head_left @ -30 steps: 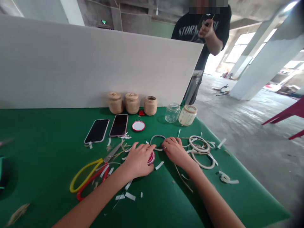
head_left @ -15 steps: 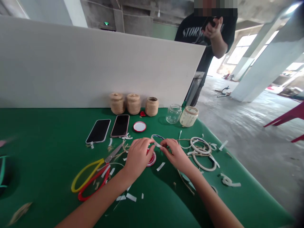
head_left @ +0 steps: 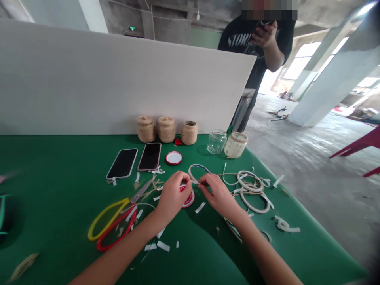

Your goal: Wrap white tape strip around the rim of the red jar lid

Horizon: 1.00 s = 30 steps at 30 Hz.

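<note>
My right hand point(head_left: 218, 194) pinches a thin roll of white tape point(head_left: 190, 170) at its near edge, the ring tilted up above the table. Close beside it, my left hand point(head_left: 173, 194) has thumb and forefinger pressed together near the tape's white edge; what lies between those fingertips is too small to make out. A red jar lid point(head_left: 190, 201) lies below the left fingers, partly hidden. Left of that hand rest large scissors point(head_left: 130, 202) with one yellow and one red handle, blades open. White tape scraps point(head_left: 200, 208) are scattered around.
Behind stand several twine-wrapped jars point(head_left: 166, 130), a clear glass jar point(head_left: 216, 142) and a tape-covered jar point(head_left: 236, 145). Two phones point(head_left: 122, 164) and an upturned lid point(head_left: 173, 157) lie nearer. Tape rings point(head_left: 251, 182) sit at right. A person point(head_left: 252, 51) stands beyond the white board point(head_left: 118, 83).
My left fingertips have come off the ring's left side and drawn slightly down, closing into a pinch. The ring now tilts up more in my right hand.
</note>
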Motion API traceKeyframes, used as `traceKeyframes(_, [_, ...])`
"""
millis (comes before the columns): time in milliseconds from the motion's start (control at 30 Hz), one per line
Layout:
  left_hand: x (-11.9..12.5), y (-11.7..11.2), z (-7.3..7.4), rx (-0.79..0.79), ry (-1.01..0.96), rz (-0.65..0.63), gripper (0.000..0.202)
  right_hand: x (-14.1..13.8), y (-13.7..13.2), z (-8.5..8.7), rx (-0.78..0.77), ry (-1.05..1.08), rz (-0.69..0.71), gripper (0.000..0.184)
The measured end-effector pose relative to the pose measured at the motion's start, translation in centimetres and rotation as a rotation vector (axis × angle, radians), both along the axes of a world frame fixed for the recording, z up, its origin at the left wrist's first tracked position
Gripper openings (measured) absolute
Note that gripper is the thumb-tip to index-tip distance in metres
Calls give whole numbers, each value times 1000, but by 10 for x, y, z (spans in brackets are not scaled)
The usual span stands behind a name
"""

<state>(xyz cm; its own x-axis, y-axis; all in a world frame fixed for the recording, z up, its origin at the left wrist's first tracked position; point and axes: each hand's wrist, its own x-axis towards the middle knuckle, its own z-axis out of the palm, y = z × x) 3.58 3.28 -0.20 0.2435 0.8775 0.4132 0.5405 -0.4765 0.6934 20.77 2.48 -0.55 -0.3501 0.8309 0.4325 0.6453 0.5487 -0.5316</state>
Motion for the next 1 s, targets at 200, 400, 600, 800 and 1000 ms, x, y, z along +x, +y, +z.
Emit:
traceKeyframes(200, [-3,-5,1,48,12,-65,12,2,2,-4,-40,-89,-88,6])
traceKeyframes(400, [-11,0,8,-60,-55,-129,8,4,3,0,-135,-27,-37,15])
traceKeyframes(600, [-16,5,12,-170,-104,-203,9,6,0,6,-295,16,17,20])
traceKeyframes(800, [-22,9,11,-205,-94,-349,8,7,1,2,-357,-84,119,26])
traceKeyframes(1000, [-32,5,-4,-101,100,-176,54,11,7,-4,-86,-309,-89,25])
